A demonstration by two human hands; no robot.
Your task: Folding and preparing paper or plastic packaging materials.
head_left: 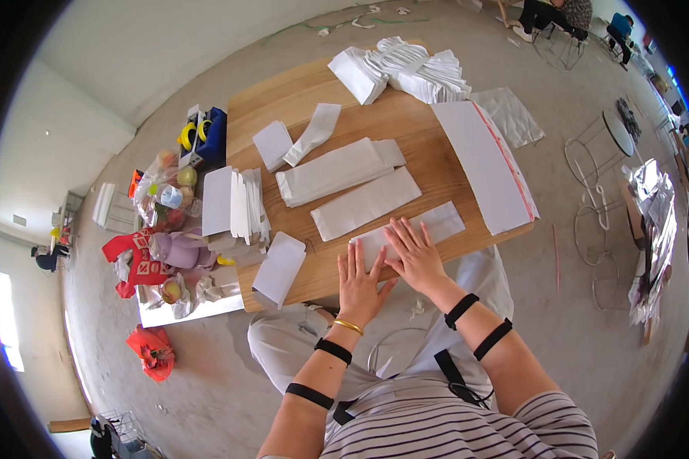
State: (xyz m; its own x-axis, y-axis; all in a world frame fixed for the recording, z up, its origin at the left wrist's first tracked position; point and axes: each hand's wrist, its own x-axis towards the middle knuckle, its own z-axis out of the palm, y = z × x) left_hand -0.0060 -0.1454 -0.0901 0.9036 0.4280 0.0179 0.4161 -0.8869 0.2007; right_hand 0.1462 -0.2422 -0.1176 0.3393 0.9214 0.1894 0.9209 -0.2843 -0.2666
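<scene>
Left hand (362, 286) and right hand (417, 256) unclenched, palms down, fingers extended, pressing on a flat white strip (445, 222) at the tabletop's (254, 113) near edge. Second strip (367, 203) just beyond; thicker white stack (337, 172) past that. Large white sheet (484, 170) to the right, red line along its outer side.

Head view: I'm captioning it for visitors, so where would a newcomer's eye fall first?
Probably on the left hand and right hand, fingers spread on a white strip at the near edge of the wooden table. Next might come the blue holder with yellow rolls, left of the table, and the orange-red bag on the floor, lower left.
</scene>
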